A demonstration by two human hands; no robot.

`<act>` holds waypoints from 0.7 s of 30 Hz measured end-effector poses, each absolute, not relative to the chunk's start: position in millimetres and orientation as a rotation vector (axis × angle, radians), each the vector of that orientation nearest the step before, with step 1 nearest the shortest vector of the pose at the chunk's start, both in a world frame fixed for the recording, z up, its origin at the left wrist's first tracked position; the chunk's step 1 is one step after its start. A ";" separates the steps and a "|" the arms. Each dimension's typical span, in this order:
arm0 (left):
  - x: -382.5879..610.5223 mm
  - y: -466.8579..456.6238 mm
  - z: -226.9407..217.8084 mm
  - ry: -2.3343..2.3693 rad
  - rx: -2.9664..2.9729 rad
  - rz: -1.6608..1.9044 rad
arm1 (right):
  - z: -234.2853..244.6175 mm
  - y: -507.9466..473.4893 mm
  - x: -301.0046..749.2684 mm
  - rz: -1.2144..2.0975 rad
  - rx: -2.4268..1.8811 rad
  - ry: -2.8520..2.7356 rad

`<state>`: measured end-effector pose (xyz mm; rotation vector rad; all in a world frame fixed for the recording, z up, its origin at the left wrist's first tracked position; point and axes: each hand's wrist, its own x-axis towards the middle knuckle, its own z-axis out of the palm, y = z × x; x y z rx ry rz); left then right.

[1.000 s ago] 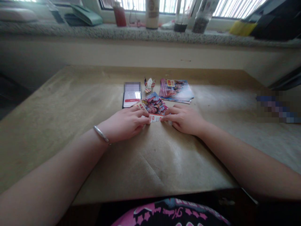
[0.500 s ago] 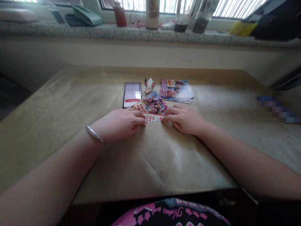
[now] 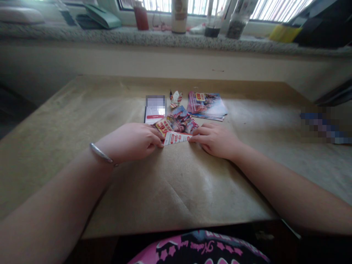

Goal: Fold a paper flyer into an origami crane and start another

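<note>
A colourful printed flyer point(image 3: 180, 123) lies on the table, turned at an angle, with its near edge folded up into a white strip point(image 3: 176, 138) with red print. My left hand point(image 3: 134, 141), a silver bangle on its wrist, has curled fingers pressed on the left end of this fold. At the right end, my right hand point(image 3: 216, 140) holds the strip down with its thumb and fingers close together. Parts of the flyer are hidden under both hands. Just beyond it stands a small folded paper piece point(image 3: 175, 99) with striped print.
A phone point(image 3: 155, 110) lies behind my left hand. To the back right is a stack of flyers point(image 3: 207, 104). A blurred blue item point(image 3: 326, 126) rests on the table's right side. Bottles point(image 3: 179, 16) and other items line the stone windowsill point(image 3: 154, 38).
My left hand has slid left along the fold, uncovering more of the white strip and the yellow print. My right hand stays nearly where it was.
</note>
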<state>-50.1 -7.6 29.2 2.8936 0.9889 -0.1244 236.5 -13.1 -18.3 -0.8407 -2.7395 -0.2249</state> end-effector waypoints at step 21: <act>-37.1 -14.9 24.4 0.918 3.048 -0.081 | -19.2 -18.2 222.3 -0.198 -0.941 -2.785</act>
